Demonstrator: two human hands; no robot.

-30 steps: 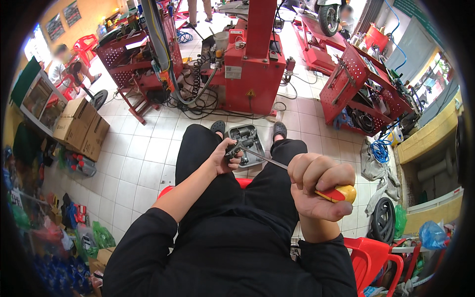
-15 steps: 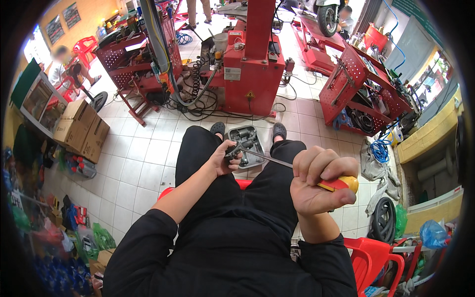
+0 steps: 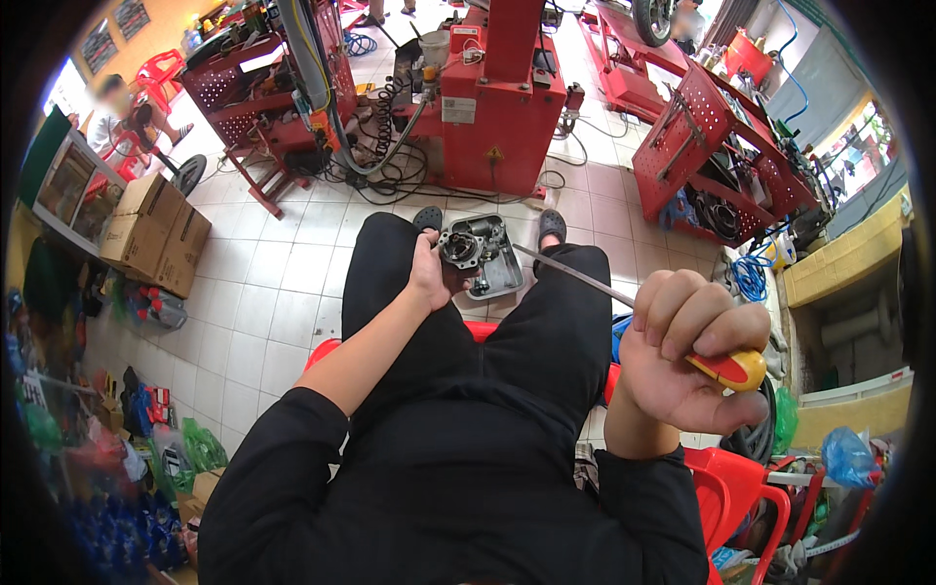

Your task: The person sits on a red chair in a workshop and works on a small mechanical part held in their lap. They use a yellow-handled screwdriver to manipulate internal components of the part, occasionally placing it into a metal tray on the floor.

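Observation:
My left hand (image 3: 427, 275) is closed round a dark metal engine part (image 3: 462, 250), whose round open face is turned up. I hold it over my lap, in front of a grey tray (image 3: 507, 277) that lies on the floor between my feet and has metal parts in it. My right hand (image 3: 682, 356), raised at the right, grips the yellow and red handle of a long screwdriver (image 3: 587, 280). Its shaft points left toward the engine part, the tip apart from it. The part hides some of the tray.
A red lift column (image 3: 497, 136) stands ahead, with black cables (image 3: 390, 195) on the tiles. Red perforated tool carts (image 3: 673, 146) flank it. Cardboard boxes (image 3: 156, 234) stand at the left. A red plastic chair (image 3: 741, 497) is behind at the right. Another person sits far left.
My right hand has drawn the screwdriver right and back, away from the engine part. In my left hand the part has turned, so its round face now shows.

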